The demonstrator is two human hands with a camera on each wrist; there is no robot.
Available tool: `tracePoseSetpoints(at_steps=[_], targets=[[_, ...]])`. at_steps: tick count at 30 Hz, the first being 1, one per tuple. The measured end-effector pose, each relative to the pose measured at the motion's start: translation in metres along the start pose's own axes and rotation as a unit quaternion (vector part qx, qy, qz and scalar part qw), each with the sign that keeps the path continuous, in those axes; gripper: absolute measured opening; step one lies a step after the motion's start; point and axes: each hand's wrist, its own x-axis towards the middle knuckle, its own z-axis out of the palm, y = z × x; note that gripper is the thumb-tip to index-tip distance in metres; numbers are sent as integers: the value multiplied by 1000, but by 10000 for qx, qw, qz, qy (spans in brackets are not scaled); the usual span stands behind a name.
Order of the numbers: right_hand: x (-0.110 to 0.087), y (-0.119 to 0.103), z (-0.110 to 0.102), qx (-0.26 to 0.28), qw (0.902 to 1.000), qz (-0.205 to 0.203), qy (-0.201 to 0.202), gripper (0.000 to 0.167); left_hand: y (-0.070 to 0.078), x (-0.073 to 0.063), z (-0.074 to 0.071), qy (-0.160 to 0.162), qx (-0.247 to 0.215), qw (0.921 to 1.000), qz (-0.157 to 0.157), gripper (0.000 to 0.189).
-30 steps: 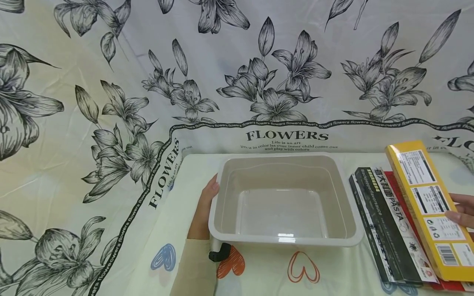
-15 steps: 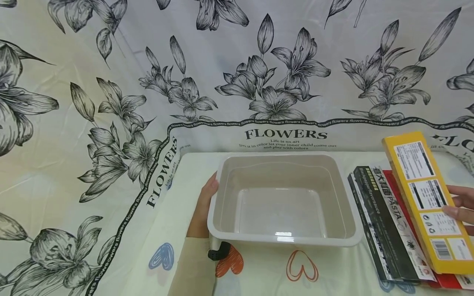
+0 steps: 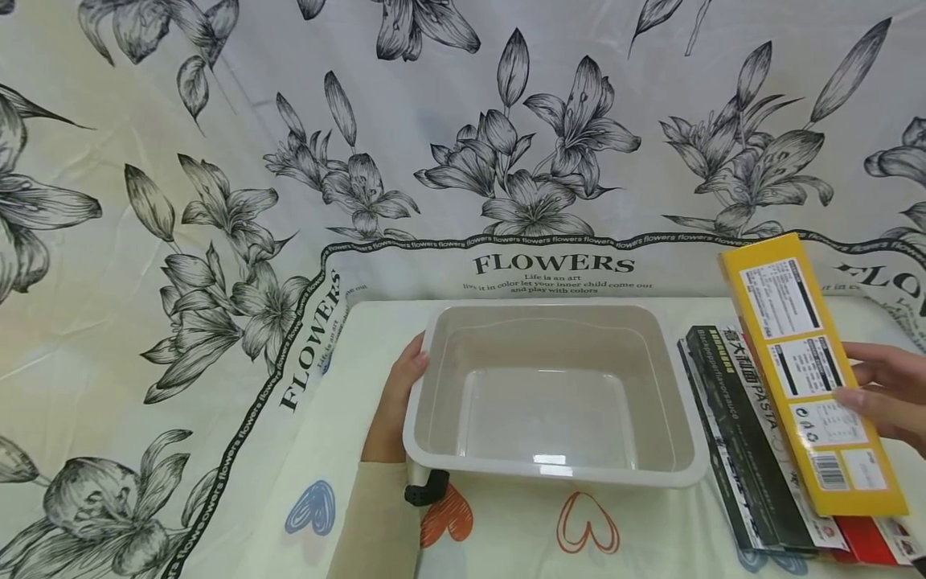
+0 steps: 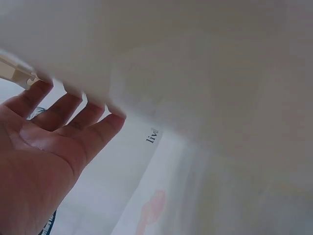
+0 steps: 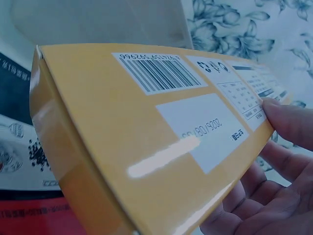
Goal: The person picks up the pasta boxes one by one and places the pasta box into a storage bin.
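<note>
A beige plastic storage bin (image 3: 550,418) stands open-topped in the middle of the head view. My left hand (image 3: 407,378) holds it at its left side. In the left wrist view, that hand's fingertips (image 4: 116,117) touch the bin's pale outer surface under the rim; the thumb is hidden there. A yellow box (image 3: 817,378) with white labels and a barcode is held up by my right hand (image 3: 890,394), thumb on its printed face and fingers behind. It tilts above a pasta box (image 3: 752,378), a black pepper-sauce box (image 3: 727,426) and a red box (image 3: 868,540).
The boxes lie lengthwise to the right of the bin, on a pale cloth (image 3: 347,498) printed with hearts. A flower-printed cloth (image 3: 463,145) hangs behind and to the left.
My right hand has lifted the yellow box and moved it left and up, over the other boxes. More of the red box shows. My left hand stays on the bin.
</note>
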Motion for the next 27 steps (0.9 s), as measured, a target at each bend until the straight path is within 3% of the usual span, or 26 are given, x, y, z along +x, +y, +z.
tracePoseSetpoints(at_steps=[4,7,11,18,27], targets=[[-2,-10,2,37,9996,-272,-21,73,2,-6,4,323,14,9989,-344,68],[-3,-14,3,254,9982,-543,17,64,1,-7,5,529,139,9976,-422,66],[-6,-20,6,561,9946,-855,157,70,1,-9,7,676,209,9966,-433,65],[-10,-38,12,751,9909,-1076,294,72,3,-11,10,614,69,9977,-269,63],[-13,-55,11,838,9890,-1211,106,70,3,-8,9,440,-64,9987,-264,67]])
